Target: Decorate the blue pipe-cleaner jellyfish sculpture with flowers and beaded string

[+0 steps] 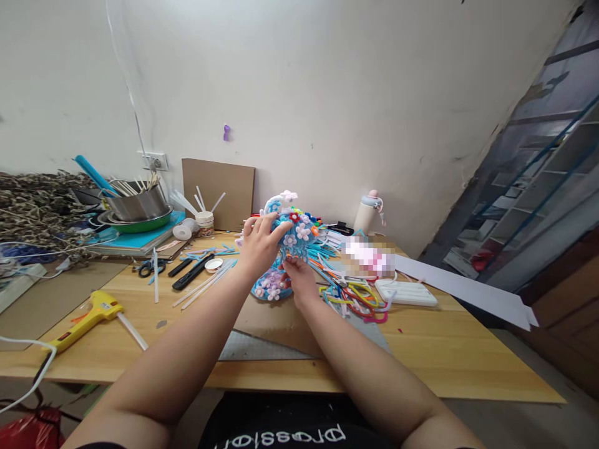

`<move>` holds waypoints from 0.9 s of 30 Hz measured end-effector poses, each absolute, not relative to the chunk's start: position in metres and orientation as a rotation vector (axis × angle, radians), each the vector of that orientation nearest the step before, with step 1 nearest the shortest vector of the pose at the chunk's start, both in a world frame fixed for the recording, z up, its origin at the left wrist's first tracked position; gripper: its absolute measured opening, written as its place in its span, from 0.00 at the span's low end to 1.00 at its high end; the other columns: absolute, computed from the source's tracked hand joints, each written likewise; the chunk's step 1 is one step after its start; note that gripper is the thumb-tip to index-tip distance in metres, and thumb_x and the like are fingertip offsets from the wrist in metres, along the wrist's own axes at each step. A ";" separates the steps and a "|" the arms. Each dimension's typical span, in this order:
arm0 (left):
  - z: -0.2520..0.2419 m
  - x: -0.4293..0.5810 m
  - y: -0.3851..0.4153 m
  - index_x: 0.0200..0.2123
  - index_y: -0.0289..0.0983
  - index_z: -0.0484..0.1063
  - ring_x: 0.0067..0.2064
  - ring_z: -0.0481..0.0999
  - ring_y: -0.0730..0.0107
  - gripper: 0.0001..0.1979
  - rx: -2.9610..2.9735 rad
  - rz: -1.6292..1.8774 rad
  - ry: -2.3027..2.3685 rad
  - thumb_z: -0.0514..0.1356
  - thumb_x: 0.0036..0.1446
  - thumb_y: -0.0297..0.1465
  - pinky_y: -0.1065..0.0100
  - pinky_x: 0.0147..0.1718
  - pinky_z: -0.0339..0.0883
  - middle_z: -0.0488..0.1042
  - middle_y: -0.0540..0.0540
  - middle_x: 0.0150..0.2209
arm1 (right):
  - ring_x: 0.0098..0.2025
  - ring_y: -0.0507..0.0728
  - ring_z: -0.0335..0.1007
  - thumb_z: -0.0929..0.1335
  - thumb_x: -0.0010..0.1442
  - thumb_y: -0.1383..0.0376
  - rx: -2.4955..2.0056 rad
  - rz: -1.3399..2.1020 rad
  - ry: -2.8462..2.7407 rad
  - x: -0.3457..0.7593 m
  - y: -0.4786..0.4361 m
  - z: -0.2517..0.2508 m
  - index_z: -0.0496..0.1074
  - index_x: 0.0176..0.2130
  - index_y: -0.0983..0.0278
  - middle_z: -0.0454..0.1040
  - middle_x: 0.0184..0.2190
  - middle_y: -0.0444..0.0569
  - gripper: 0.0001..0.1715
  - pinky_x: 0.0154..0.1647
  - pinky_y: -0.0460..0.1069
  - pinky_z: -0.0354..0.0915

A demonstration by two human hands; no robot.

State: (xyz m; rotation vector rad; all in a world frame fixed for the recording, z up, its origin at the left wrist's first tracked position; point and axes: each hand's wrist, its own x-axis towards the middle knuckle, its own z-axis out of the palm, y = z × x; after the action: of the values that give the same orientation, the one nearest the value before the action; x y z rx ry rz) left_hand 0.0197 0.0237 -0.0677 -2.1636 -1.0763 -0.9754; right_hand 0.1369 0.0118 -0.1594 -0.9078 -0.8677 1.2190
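Observation:
A blue fuzzy pipe-cleaner craft (291,242) stands upright in front of me, with a rounded top and a wider base. Pink, white, red and orange flowers dot its top, and lilac flowers (274,285) cluster on the base. My left hand (261,242) grips the upper left side, fingers curled over the top. Lower down, my right hand (302,282) pinches the narrow middle from the right; what lies right at its fingertips is too small to make out. Under the craft lies a brown board (276,324) on a grey cutting mat (234,348).
A yellow hot glue gun (96,318) lies at left, near scissors (152,268), a black utility knife (193,273) and glue sticks (206,288). Loose pipe cleaners (358,298) and a white power strip (406,292) are at right. A bottle (365,215) stands behind.

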 end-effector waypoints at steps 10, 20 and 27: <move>-0.060 0.012 0.013 0.59 0.45 0.63 0.61 0.62 0.52 0.27 -2.198 -0.980 -1.074 0.62 0.55 0.35 0.53 0.58 0.46 0.63 0.38 0.61 | 0.18 0.48 0.63 0.71 0.40 0.62 -0.901 1.356 -0.751 0.142 0.000 -0.156 0.69 0.35 0.63 0.73 0.23 0.41 0.18 0.15 0.42 0.54; -0.057 0.002 0.004 0.63 0.46 0.59 0.64 0.57 0.50 0.31 -2.243 -0.953 -1.047 0.61 0.56 0.40 0.52 0.59 0.45 0.59 0.39 0.64 | 0.18 0.48 0.64 0.69 0.42 0.68 -0.978 1.550 -0.681 0.159 -0.023 -0.150 0.69 0.33 0.64 0.74 0.24 0.43 0.14 0.15 0.42 0.55; -0.057 -0.010 -0.005 0.63 0.45 0.58 0.63 0.58 0.49 0.34 -2.260 -1.067 -0.997 0.63 0.53 0.41 0.52 0.58 0.47 0.59 0.38 0.64 | 0.18 0.47 0.62 0.67 0.40 0.69 -1.035 1.451 -0.691 0.186 -0.030 -0.142 0.66 0.33 0.64 0.70 0.22 0.41 0.14 0.16 0.42 0.53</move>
State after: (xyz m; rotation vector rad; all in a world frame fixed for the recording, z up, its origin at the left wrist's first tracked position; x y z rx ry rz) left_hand -0.0105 -0.0047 -0.0570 -2.2604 -0.9969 -1.0671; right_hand 0.1865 -0.0297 -0.1425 -1.0347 -0.6910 1.4509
